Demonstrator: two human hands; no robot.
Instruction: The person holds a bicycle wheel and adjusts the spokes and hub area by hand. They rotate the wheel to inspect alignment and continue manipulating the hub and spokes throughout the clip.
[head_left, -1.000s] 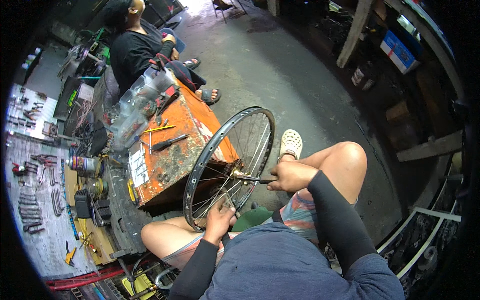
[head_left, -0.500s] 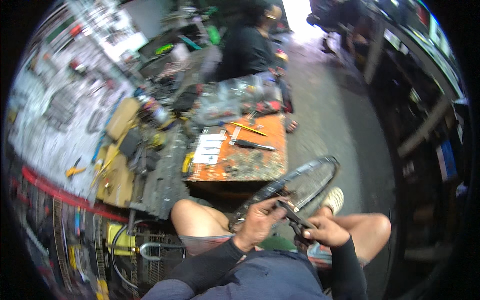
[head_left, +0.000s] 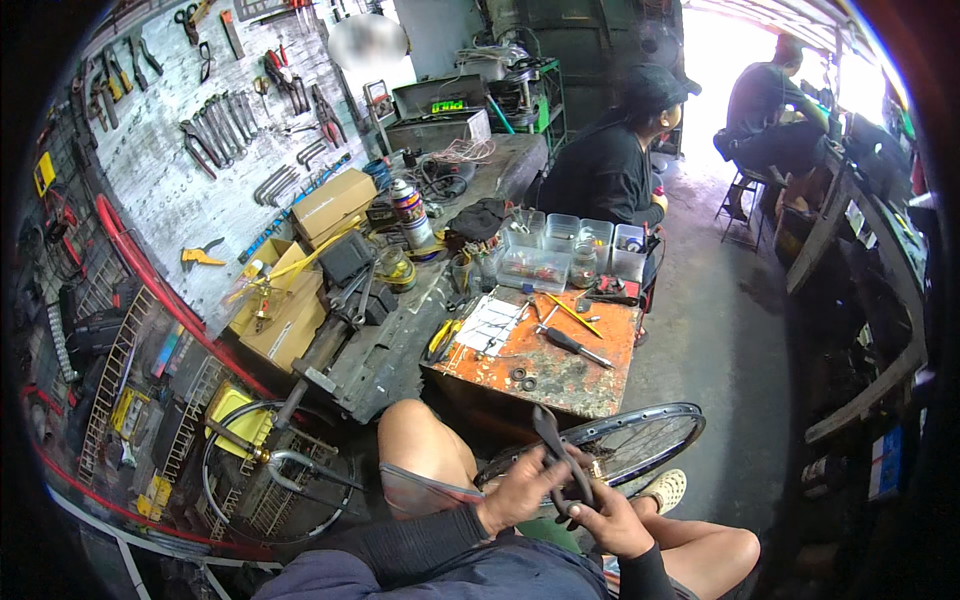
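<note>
Between my bent legs a bicycle wheel (head_left: 690,412) with a dark rim and thin spokes leans beside the low bench. Above its near side I hold a dark pliers-like tool (head_left: 548,432), its long head pointing away from me. My right hand (head_left: 612,522) is closed round its lower end, thumb on top. Against the tool's left side, my left hand (head_left: 522,490) has its fingers bent around the middle; those fingertips are partly hidden. On the worn orange bench top (head_left: 480,362) lie a black-handled screwdriver (head_left: 572,345), a yellow pencil (head_left: 575,315) and small dark rings (head_left: 522,380).
Clear plastic boxes (head_left: 535,268) of small parts stand at the bench's back. A spray can (head_left: 410,212) and cardboard boxes (head_left: 290,335) crowd the left bench. Tools hang on the white board (head_left: 160,195). One person (head_left: 610,165) sits beyond the bench, another (head_left: 765,110) farther off.
The whole view has shifted and sharpened, showing more of the tool board and the people. In my hands the tool has swung from slanting sideways to pointing more away from me.
</note>
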